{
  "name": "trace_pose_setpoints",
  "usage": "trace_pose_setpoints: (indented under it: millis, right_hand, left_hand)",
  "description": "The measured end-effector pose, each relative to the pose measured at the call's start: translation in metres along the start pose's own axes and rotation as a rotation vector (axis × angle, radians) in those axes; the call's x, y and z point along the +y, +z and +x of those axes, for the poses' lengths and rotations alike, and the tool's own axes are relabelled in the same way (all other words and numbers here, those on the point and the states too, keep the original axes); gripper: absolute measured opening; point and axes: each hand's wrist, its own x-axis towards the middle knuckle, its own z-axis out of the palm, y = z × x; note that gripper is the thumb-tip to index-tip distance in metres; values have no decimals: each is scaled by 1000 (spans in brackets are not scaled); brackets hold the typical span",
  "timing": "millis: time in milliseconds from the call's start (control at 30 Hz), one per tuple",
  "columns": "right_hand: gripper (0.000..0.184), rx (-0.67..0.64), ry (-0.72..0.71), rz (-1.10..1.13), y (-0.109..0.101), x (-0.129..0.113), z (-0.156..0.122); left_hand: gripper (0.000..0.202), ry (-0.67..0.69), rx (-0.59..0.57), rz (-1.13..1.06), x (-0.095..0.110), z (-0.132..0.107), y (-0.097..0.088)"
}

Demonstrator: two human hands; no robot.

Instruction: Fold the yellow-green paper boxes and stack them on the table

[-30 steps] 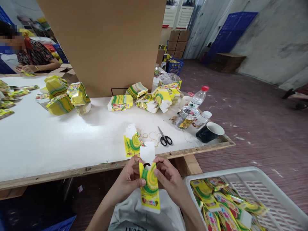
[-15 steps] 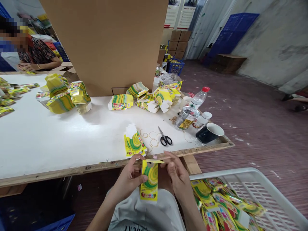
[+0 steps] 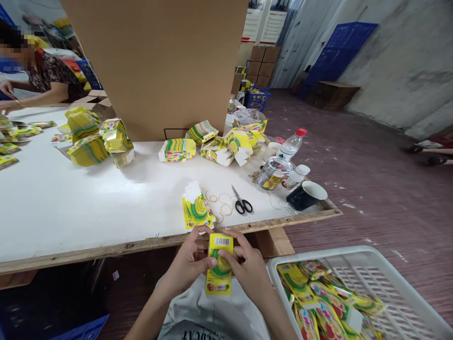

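Over my lap, just below the table edge, I hold a small yellow-and-green printed carton [image 3: 220, 264]. My left hand [image 3: 186, 264] grips its left side with the thumb across the front. On its right side, my right hand [image 3: 246, 267] presses fingers on the top flap, which is folded down and shows a barcode. A short stack of flat cartons [image 3: 197, 210] of the same print lies on the white table [image 3: 88, 208] right in front of my hands.
A white plastic crate [image 3: 371, 274] with filled packets stands at my right. Scissors [image 3: 242, 202], rubber bands, a plastic cup [image 3: 273, 173], a bottle [image 3: 292, 144] and a dark mug [image 3: 306, 195] sit near the table's right edge. Piles of cartons [image 3: 95, 141] and a cardboard wall [image 3: 155, 61] stand behind. Another person [image 3: 38, 75] works at far left.
The carton's white top flap stood up, then bent over, and now lies folded down on the front with its barcode showing. My right hand moved back onto the carton.
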Motion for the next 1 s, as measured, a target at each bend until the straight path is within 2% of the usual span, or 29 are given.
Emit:
trace_pose_setpoints:
  millis: [100, 200, 267, 367, 433, 500, 567, 633, 700, 733, 800, 867, 900, 1000]
  right_hand:
    - [37, 94, -63, 66, -2, -1, 0]
    - [32, 121, -114, 20, -25, 4, -12]
    - [30, 159, -118, -190, -57, 14, -27]
    - [39, 395, -78, -596, -104, 34, -47]
    - [40, 443, -35, -602, -111, 40, -44]
    - [34, 373, 8, -381, -90, 38, -23]
    - [33, 319, 58, -63, -50, 30, 9]
    - [40, 323, 51, 25, -9, 23, 42]
    - [43, 305, 53, 101, 20, 18, 65]
    - [42, 296, 59, 146, 28, 17, 71]
    - [38, 277, 82, 259, 32, 18, 72]
    - [39, 250, 112, 389, 28, 18, 61]
    - [40, 234, 128, 454, 26, 18, 53]
    - [40, 190, 175, 611, 28, 15, 30]
  left_hand:
    - [56, -3, 3, -3, -4, 2, 7]
    - [47, 59, 17, 167, -6, 7, 10]
    - [41, 184, 129, 426, -4, 12, 4]
    - [46, 362, 377, 786, -2, 22, -16]
    - [51, 360, 412, 867, -6, 27, -28]
    - [50, 341, 362, 867, -14, 31, -35]
    - [47, 349, 322, 871, -20, 30, -36]
    - [44, 368, 301, 897, -24, 27, -36]
    - [40, 363, 275, 904, -23, 21, -36]
    - [39, 360, 283, 882, -21, 17, -36]
    - [42, 382, 400, 770, -19, 11, -35]
    - [47, 411, 556, 530, -18, 9, -31]
    - [50, 398, 591, 362, -19, 10, -28]
    - [50, 237, 510, -73, -22, 16, -17]
